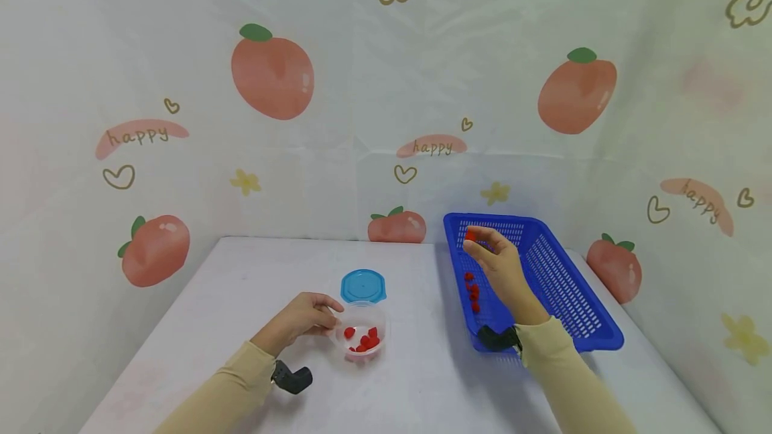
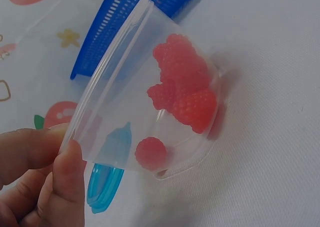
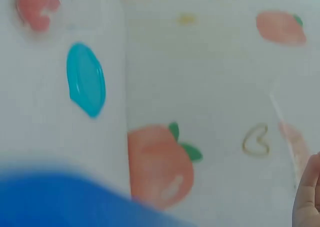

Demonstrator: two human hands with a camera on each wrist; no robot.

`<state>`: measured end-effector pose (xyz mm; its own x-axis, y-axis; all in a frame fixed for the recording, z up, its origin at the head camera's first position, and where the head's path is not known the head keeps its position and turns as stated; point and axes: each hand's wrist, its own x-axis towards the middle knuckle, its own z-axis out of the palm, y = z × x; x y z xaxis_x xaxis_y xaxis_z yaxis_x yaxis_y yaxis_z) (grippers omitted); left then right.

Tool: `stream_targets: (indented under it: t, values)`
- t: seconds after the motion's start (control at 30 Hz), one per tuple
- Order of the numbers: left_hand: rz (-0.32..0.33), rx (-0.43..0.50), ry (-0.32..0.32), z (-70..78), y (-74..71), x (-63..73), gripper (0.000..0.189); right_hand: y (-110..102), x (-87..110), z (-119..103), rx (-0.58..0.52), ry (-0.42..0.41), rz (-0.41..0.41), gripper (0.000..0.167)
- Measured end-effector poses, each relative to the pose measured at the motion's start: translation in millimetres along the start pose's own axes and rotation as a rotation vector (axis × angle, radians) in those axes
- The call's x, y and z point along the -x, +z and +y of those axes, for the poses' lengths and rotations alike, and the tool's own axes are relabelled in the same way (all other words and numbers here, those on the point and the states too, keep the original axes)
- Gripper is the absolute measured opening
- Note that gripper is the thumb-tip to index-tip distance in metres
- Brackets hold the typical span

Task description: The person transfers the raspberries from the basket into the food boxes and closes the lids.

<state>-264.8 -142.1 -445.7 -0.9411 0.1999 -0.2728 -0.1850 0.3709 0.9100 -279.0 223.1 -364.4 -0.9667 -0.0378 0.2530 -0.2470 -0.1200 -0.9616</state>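
My left hand (image 1: 301,317) pinches the rim of a clear plastic container (image 1: 362,317) between thumb and fingers, clearly seen in the left wrist view. Several red raspberries (image 2: 185,77) lie in the bottom of that container, one apart from the cluster. Over the left part of a blue plastic basket (image 1: 569,273), my right hand (image 1: 503,270) holds a single raspberry (image 1: 470,236) at its fingertips. Below it, more raspberries (image 1: 474,295) lie in a row along the basket's left side. The right wrist view catches only a bit of the right hand at its edge; the held raspberry is out of that frame.
A blue lid (image 1: 363,285) lies flat on the white tabletop (image 1: 416,367), just behind the container. The basket stands at the right, its perforated walls rising around the right hand. A white backdrop cloth (image 1: 338,72) with printed fruit hangs behind the table.
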Motion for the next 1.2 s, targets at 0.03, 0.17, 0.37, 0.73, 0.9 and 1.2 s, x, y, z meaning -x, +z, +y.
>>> stream_targets:
  t: [0.03,0.17,0.37,0.73,0.9,1.2]
  values:
    - [0.001,0.001,-0.002,0.1,0.0,-0.1,0.025,4.4,2.2,0.3,0.002,-0.002,-0.005,0.021]
    - [0.001,0.001,-0.003,-0.1,0.0,-0.3,0.025,22.1,11.3,3.9,0.034,-0.011,-0.026,0.023]
    - [-0.003,0.001,0.008,-0.6,0.1,0.6,0.026,46.3,28.3,16.6,0.049,-0.004,-0.069,0.023]
    - [0.004,0.007,0.003,-0.5,0.7,0.4,0.026,74.8,50.8,48.3,0.137,0.05,-0.169,0.036]
    - [-0.005,0.013,0.009,1.0,-0.2,1.5,0.026,85.5,57.1,64.9,0.153,0.092,-0.222,0.038]
    - [-0.024,0.009,0.018,1.1,-1.0,1.9,0.027,101.0,65.7,83.5,0.209,0.19,-0.269,0.033]
